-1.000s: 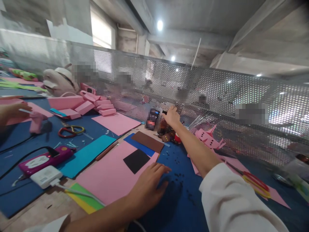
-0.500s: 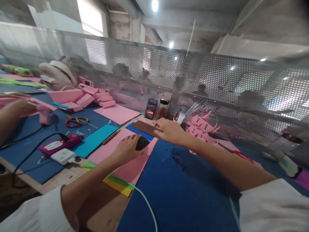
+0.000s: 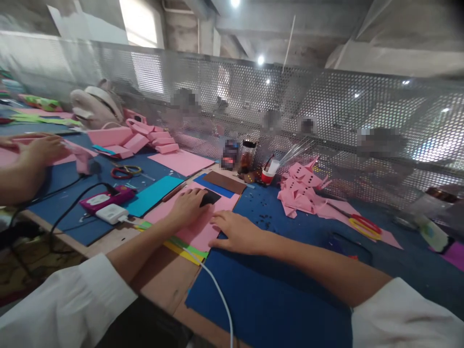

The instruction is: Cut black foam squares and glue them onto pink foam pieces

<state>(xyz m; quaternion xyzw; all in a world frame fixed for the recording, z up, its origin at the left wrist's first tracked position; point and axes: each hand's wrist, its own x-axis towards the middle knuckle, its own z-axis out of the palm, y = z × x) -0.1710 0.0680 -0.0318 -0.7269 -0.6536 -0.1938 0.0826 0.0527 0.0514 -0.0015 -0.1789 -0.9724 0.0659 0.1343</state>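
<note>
My left hand lies palm down on a stack of pink sheets, fingers stretched out. Its fingertips reach a black piece of paper or card on the stack; part of that piece is under the hand. To its right, my right hand hovers or rests at the right edge of the pink sheets, its thumb spread away from the fingers. I see nothing held in it. A brown sheet and a blue sheet lie just beyond both hands.
Turquoise card, a purple power strip and a white charger lie left. Another person's hand is near a pink glue gun. Folded pink pieces, a red-white cup and scissors are right.
My right hand has come back from the brown sheet toward me, to the edge of the pink sheets. My left hand stays on the stack by the black piece. The view has shifted slightly.
</note>
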